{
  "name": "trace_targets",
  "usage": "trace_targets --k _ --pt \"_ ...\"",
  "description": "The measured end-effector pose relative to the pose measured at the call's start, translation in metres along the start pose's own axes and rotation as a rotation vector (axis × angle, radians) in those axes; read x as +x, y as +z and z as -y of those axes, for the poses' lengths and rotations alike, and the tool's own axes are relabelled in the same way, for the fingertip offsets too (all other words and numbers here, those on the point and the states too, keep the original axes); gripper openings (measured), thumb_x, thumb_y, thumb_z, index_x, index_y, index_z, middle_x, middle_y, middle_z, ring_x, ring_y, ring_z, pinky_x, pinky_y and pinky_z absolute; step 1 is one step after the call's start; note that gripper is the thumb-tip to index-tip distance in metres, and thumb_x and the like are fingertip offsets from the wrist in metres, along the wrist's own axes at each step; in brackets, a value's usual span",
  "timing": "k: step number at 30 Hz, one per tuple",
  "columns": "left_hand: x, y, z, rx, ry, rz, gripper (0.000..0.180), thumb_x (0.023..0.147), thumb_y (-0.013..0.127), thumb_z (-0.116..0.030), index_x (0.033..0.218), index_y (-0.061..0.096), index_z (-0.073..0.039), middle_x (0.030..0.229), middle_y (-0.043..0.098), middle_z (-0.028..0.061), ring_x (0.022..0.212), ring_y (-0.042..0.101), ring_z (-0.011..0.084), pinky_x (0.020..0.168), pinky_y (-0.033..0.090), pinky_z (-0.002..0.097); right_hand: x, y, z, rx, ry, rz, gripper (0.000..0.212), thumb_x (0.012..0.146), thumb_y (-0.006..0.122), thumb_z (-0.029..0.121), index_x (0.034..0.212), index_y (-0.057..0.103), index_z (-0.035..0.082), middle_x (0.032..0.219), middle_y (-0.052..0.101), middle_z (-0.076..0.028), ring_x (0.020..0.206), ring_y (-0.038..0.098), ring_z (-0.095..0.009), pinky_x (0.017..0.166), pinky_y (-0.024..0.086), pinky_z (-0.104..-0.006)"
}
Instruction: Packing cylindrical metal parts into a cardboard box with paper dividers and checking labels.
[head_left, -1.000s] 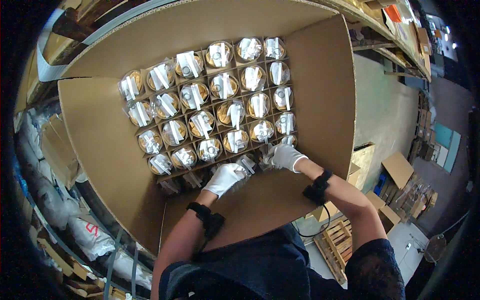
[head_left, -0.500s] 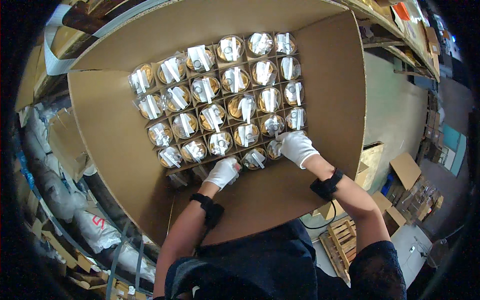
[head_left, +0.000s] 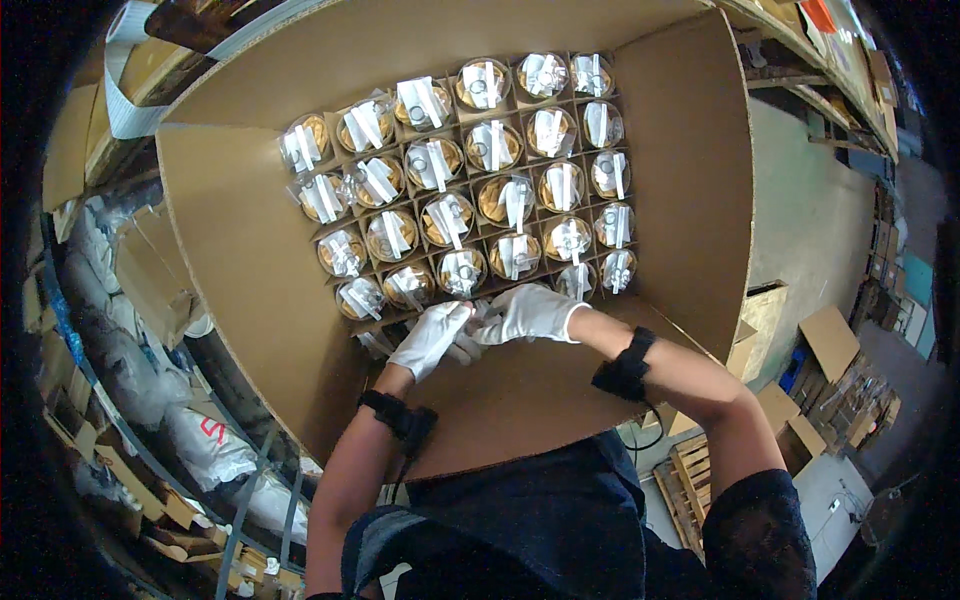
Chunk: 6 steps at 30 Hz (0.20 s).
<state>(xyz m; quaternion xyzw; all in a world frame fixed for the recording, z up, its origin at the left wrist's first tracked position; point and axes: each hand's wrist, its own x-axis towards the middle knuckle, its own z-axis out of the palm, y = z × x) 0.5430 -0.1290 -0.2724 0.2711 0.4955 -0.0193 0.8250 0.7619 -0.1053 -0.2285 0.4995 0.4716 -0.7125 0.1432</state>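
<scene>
Both my hands wear white gloves and meet over the near row of a large open cardboard carton (head_left: 215,215). My left hand (head_left: 430,340) has its fingers bent into a pinch. Beside it on the right, my right hand (head_left: 528,313) points left with its fingers drawn together, its fingertips by the left hand's. Whatever lies between them is hidden. Inside the carton, clear-wrapped round tubs (head_left: 460,272) with tan-orange contents sit in rows, separated by a cardboard divider (head_left: 510,133). White strips and papers (head_left: 432,165) lie on their tops. My hands hide part of the nearest row.
High carton walls surround the tubs, the right one (head_left: 690,170) rising beside my right forearm. To the left, a rack holds plastic-wrapped white bags (head_left: 210,445). At the right are a wooden pallet (head_left: 690,480) and a folded cardboard piece (head_left: 835,345) on the floor.
My right hand has moved left, from the tub at the near right corner to beside my left hand. My left hand stays by the near row. The whole view has shifted slightly.
</scene>
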Motion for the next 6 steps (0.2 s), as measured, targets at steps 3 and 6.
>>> trace_targets --k 3,6 --pt "-0.006 0.008 -0.011 -0.049 0.005 0.039 0.04 0.099 0.043 -0.036 0.112 0.052 0.001 0.093 0.065 0.0129 0.069 0.065 0.0213 0.055 0.053 0.0311 0.028 0.021 -0.023 -0.114 -0.065 -0.121 0.047 0.075 0.066 0.051 0.103 0.07 0.013 0.093 0.067 -0.02 0.09 0.064 -0.034 0.082 0.049 -0.0405" --pt "-0.006 0.002 -0.009 0.013 -0.127 0.041 0.043 0.099 0.043 -0.038 0.117 0.05 0.0 0.1 0.065 0.0154 0.077 0.066 0.0263 0.062 0.054 0.0352 0.044 0.028 -0.026 -0.41 0.059 -0.12 0.036 0.079 0.064 0.041 0.1 0.072 0.013 0.099 0.068 -0.018 0.092 0.065 -0.033 0.085 0.05 -0.0414"
